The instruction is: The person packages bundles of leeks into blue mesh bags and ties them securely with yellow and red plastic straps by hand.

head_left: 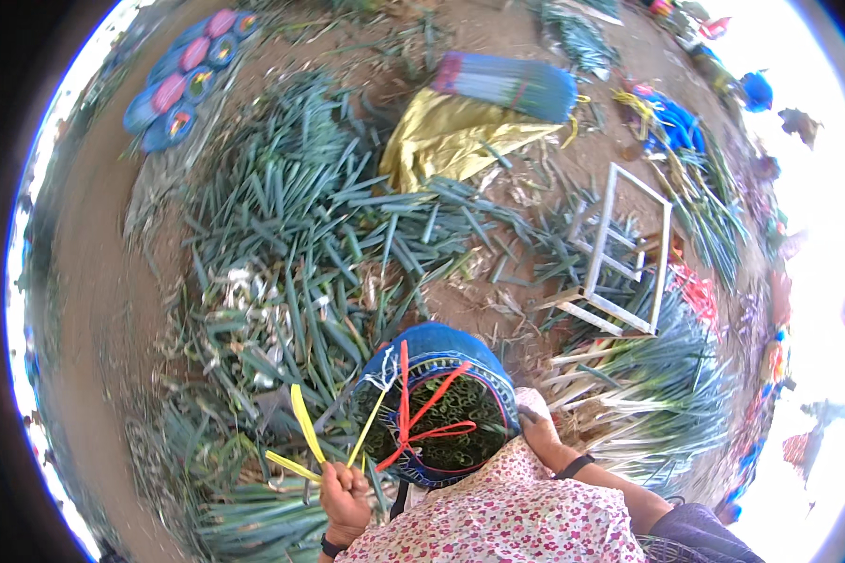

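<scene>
Left fingers (349, 479) grip yellow strap (305, 424) | dirt ground (89, 310) | green leaves (286, 178) strewn

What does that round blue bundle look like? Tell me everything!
The bundle is round, with a blue, fabric-like wrapper around packed green ends. Its open end tilts up toward the camera. Red ribbon crosses that end, white string is at its upper left, and a yellow strip runs from its left rim to the left hand. A floral garment meets its lower edge. The right hand is at its right side; how firmly it holds, I can't tell.
</scene>
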`<state>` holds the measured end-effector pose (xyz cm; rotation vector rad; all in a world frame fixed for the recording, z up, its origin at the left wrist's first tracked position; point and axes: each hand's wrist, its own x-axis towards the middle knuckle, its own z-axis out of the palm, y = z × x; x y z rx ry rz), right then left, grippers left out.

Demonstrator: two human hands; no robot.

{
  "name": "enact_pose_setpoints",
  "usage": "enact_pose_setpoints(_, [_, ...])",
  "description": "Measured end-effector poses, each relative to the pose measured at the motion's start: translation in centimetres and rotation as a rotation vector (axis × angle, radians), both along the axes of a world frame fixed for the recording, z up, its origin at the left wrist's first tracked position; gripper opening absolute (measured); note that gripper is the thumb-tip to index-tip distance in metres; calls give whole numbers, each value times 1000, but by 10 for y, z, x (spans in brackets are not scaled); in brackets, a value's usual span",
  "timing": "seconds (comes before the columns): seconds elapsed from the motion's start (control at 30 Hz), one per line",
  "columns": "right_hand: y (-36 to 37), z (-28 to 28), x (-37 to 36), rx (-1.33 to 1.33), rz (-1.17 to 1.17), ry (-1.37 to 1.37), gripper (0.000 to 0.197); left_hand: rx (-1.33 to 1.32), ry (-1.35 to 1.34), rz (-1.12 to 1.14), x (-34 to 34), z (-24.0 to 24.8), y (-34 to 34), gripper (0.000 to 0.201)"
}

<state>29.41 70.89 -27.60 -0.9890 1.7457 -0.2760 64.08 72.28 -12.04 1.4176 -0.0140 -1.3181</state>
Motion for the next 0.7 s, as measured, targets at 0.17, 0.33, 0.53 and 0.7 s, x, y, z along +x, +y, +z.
enact_pose_setpoints(0.17, [-11, -21, -21, -241, 541, 254, 33, -61, 70, -113, -1, 1, -66, 41])
enact_pose_setpoints(0.33, [-42, -10, -3, 96, -424, -576, 34, -7, 118, -193, -25, -1, -79, 41])
enact_pose_setpoints(0.53, [-44, 6, 18, -149, -299, 86, 20, 27, 79, -428, -38, 0, -72, 41])
enact_pose_setpoints(0.7, [-26, -18, 14, -124, -364, 29, 22, 30, 85, -491, -32, -7, -70, 40])
